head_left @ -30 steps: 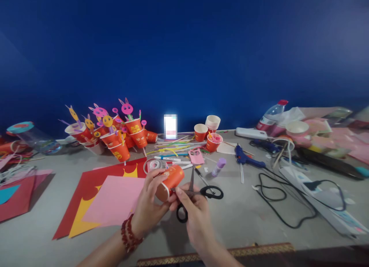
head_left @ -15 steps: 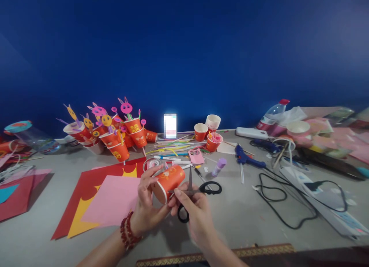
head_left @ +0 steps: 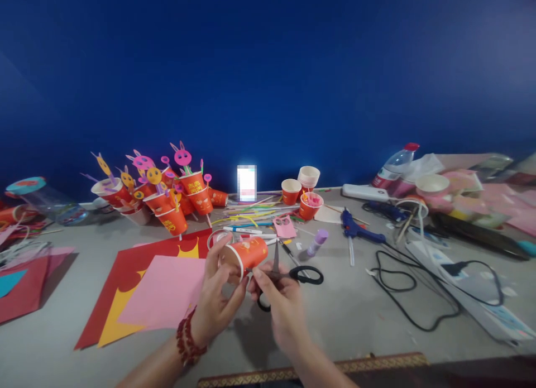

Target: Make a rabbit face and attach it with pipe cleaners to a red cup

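My left hand point(head_left: 215, 301) grips an orange paper cup point(head_left: 247, 253) lying on its side, its white rim turned toward me. My right hand point(head_left: 280, 310) pinches a pair of black-handled scissors point(head_left: 293, 275) near the pivot, the blades pointing up and away right beside the cup's rim. A red bead bracelet point(head_left: 187, 343) circles my left wrist. Both hands hover just above the grey table point(head_left: 347, 315), next to a pink sheet point(head_left: 163, 290) lying on red and yellow paper point(head_left: 125, 276).
Decorated orange cups point(head_left: 167, 201) with paper figures stand at the back left. Plain cups point(head_left: 304, 190), pipe cleaners point(head_left: 251, 214), a purple glue stick point(head_left: 316, 243), a blue glue gun point(head_left: 358, 230), black cables point(head_left: 402, 287) and a bottle point(head_left: 393, 166) lie behind and to the right.
The cup has turned and risen slightly in my left hand, its rim now facing me more. My right hand with the scissors moved a little closer to the rim.
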A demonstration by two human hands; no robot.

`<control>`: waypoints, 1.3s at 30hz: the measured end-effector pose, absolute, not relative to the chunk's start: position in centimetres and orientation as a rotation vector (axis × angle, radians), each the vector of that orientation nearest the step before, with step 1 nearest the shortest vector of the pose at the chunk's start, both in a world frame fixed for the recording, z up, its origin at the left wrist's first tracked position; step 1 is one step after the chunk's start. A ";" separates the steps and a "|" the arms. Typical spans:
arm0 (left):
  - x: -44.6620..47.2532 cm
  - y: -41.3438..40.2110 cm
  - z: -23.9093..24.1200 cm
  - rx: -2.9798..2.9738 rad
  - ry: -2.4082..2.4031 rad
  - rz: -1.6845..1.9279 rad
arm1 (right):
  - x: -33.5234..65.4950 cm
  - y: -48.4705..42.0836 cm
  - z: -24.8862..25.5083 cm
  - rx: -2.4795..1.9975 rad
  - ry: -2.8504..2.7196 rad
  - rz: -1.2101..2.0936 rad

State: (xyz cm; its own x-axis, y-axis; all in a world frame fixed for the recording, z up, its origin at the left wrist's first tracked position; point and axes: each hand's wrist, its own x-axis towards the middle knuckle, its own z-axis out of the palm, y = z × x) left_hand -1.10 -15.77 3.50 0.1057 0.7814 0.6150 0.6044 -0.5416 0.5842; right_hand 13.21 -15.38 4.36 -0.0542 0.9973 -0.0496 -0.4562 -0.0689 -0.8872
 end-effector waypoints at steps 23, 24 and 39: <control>-1.1 -15.8 2.4 2.367 1.506 1.556 | 11.2 -16.0 4.4 -0.689 -0.194 1.911; -1.2 -15.8 2.4 2.393 1.519 1.571 | 11.3 -16.0 4.4 -0.684 -0.179 1.930; -1.5 -15.2 2.8 2.436 1.255 1.468 | 11.6 -15.1 3.8 -0.832 -0.403 1.656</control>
